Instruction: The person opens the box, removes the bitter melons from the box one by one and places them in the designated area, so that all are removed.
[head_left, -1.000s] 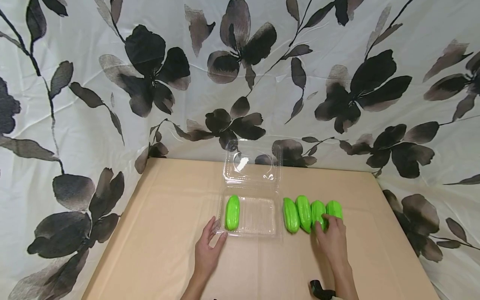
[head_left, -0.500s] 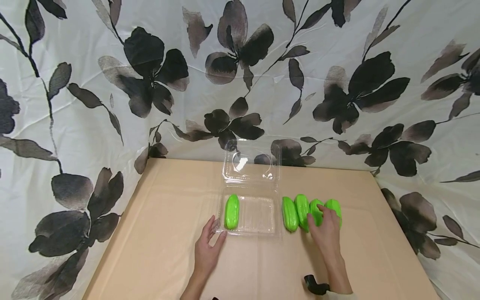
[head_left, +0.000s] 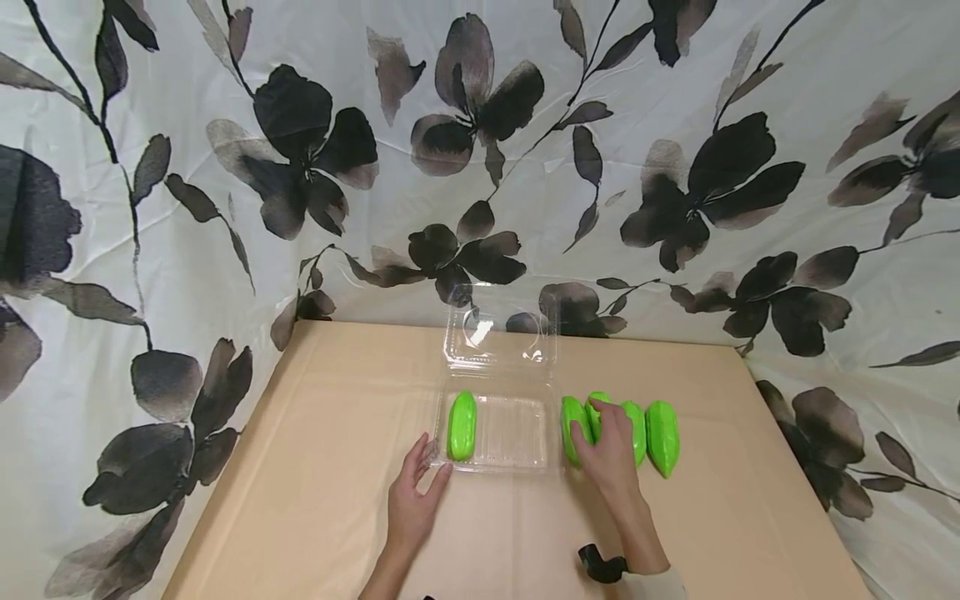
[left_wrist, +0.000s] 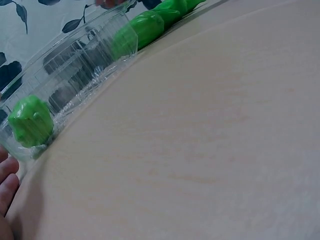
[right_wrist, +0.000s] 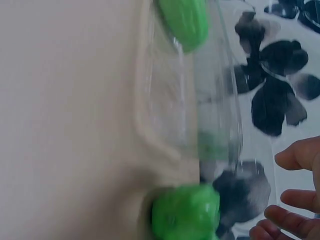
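Observation:
A clear plastic clamshell container (head_left: pixel 516 433) lies with its lid (head_left: pixel 501 337) raised. One bright green toy cucumber (head_left: pixel 462 427) sits along its left side. My left hand (head_left: pixel 412 504) touches the container's front left corner, thumb and fingers spread around it. Right of the container, several more green cucumbers (head_left: pixel 662 440) lie in a row. Over the left part of that row hovers my right hand (head_left: pixel 611 454), partly hiding the cucumbers. In the right wrist view its fingers (right_wrist: pixel 297 155) are spread, apart from the blurred cucumber (right_wrist: pixel 185 212), holding nothing.
Everything lies on a tan table (head_left: pixel 337 392). Behind and beside it hangs a white cloth with dark flowers (head_left: pixel 300 158). A black strap-like piece (head_left: pixel 602 565) is at the right wrist.
My right hand has moved left along the row, from the cucumbers at the right to those nearest the container. The left hand stays at the corner. The head view has shifted slightly.

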